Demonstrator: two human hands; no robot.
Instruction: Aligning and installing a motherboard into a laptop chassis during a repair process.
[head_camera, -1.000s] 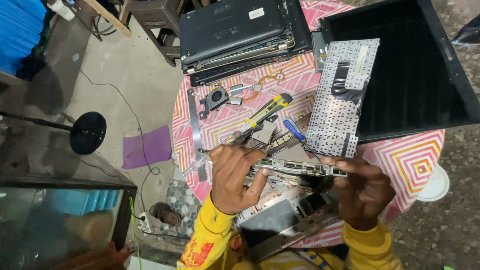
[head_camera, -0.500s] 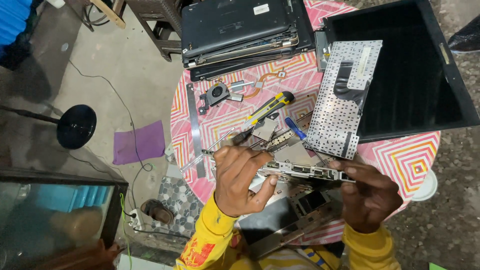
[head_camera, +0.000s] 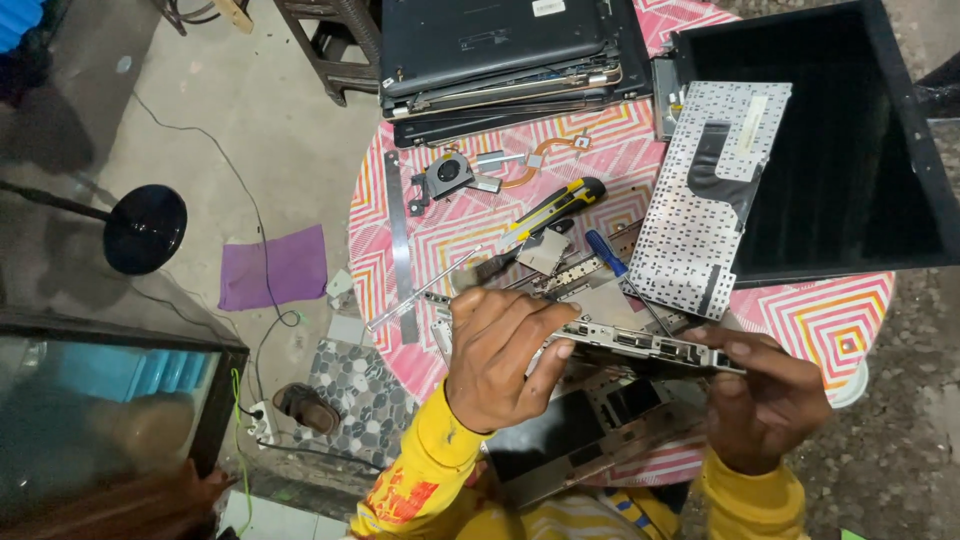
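Both my hands hold a flat laptop base part (head_camera: 640, 345) edge-on above the round table, its port side facing me. My left hand (head_camera: 500, 350) grips its left end with fingers curled over the top. At the right end, my right hand (head_camera: 765, 400) grips from below. Under the hands lies a grey laptop frame (head_camera: 600, 430) at the table's near edge. Just beyond the held part lie a blue-handled screwdriver (head_camera: 605, 250) and a yellow and black utility knife (head_camera: 555, 210).
The round table has a pink zigzag cloth (head_camera: 830, 310). On it lie an upturned keyboard (head_camera: 710, 200), a black screen panel (head_camera: 840, 150), closed dark laptops (head_camera: 500, 50), a small fan with copper pipe (head_camera: 450, 175) and a metal strip (head_camera: 400, 245). A purple cloth (head_camera: 275, 265) lies on the floor.
The held laptop part stays between both hands with its left end lifted slightly. The view has shifted, so the table and hands sit a little lower and to the right.
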